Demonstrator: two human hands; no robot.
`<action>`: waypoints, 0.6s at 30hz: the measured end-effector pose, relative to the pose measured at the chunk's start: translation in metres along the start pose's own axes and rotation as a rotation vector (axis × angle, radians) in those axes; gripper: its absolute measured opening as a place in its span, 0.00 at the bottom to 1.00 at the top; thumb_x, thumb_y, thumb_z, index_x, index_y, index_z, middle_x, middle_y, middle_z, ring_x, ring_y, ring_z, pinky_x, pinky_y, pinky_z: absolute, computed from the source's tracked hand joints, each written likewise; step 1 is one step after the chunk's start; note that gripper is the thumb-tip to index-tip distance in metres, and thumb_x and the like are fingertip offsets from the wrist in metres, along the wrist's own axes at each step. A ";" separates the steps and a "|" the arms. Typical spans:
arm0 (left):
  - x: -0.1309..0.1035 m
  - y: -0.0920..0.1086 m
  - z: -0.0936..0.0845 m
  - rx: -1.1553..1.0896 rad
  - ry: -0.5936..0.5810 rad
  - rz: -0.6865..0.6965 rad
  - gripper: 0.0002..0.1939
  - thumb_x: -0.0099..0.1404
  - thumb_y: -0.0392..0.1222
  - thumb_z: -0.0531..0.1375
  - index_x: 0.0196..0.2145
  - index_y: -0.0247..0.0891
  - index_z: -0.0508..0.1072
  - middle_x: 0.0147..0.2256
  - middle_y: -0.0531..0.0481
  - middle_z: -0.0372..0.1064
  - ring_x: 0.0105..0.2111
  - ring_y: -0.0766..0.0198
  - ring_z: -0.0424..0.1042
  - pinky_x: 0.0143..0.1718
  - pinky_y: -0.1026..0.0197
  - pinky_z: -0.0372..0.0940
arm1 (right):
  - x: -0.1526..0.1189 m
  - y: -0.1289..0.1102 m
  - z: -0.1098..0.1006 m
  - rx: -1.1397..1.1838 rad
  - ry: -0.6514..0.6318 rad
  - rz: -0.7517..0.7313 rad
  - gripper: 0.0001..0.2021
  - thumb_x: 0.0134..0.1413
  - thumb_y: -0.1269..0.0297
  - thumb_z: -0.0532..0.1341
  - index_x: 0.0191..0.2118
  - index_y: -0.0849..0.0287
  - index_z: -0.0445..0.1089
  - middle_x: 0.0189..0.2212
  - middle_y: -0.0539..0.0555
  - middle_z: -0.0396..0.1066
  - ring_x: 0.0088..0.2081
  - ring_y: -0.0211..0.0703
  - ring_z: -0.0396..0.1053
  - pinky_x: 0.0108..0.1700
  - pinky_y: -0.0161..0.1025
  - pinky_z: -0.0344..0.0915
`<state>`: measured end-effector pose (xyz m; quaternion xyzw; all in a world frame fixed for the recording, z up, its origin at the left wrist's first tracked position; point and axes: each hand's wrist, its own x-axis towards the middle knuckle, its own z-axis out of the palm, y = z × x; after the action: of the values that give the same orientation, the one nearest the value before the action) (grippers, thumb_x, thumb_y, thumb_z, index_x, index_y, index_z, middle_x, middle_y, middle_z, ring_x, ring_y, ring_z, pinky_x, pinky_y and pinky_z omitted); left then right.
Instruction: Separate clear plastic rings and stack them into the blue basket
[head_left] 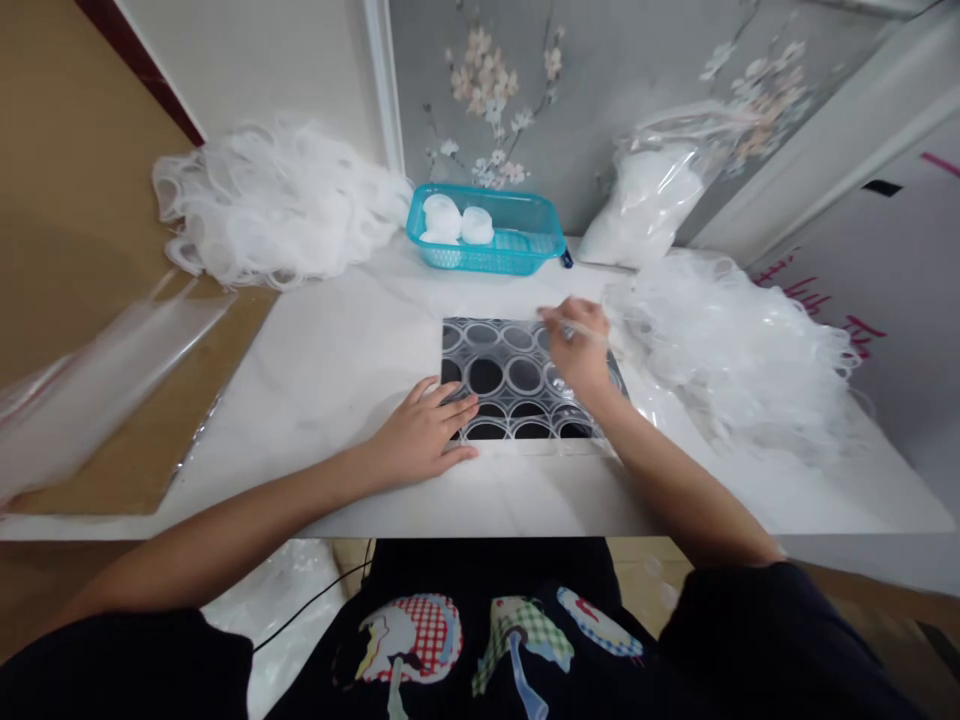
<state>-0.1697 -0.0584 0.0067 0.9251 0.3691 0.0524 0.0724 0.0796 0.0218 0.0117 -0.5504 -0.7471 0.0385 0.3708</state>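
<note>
In front of me on the white table lies a dark sheet with rows of pale rings (486,376). Clear plastic film seems to cover part of it, making the upper circles look greyer than the lower ones. My left hand (427,432) rests flat on the sheet's left edge, fingers spread and holding nothing. Over the sheet's upper right part, my right hand (581,345) is closed in a pinch and slightly blurred. A thin translucent edge, apparently of the film, shows at its fingers.
White translucent rings are heaped at the back left (277,205) and on the right (742,350). A blue basket (525,262) holding several white round pieces stands at the back, beside a filled clear bag (645,200). Plastic sleeves (112,370) lie on brown board (180,430) at left.
</note>
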 end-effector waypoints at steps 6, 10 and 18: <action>0.008 0.004 -0.003 0.035 0.040 -0.012 0.29 0.70 0.59 0.50 0.57 0.35 0.70 0.60 0.44 0.64 0.61 0.45 0.58 0.60 0.44 0.51 | -0.030 0.018 -0.012 0.321 -0.189 0.098 0.11 0.59 0.56 0.59 0.27 0.53 0.66 0.30 0.53 0.74 0.41 0.51 0.68 0.46 0.49 0.63; 0.026 0.019 0.003 0.074 0.025 0.058 0.31 0.70 0.61 0.49 0.60 0.36 0.66 0.62 0.43 0.61 0.63 0.44 0.55 0.60 0.44 0.51 | -0.057 0.014 -0.010 0.524 -0.300 0.146 0.11 0.59 0.54 0.59 0.28 0.53 0.67 0.34 0.52 0.77 0.42 0.48 0.70 0.48 0.48 0.64; 0.042 0.028 0.015 0.086 -0.005 0.034 0.32 0.71 0.61 0.47 0.61 0.35 0.66 0.61 0.41 0.61 0.63 0.45 0.56 0.60 0.44 0.51 | -0.051 0.020 -0.006 0.517 -0.286 0.121 0.09 0.58 0.56 0.61 0.29 0.52 0.68 0.37 0.54 0.78 0.48 0.51 0.71 0.53 0.51 0.64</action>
<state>-0.1176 -0.0510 -0.0016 0.9336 0.3550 0.0353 0.0328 0.1053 -0.0159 -0.0193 -0.4703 -0.7231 0.3265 0.3864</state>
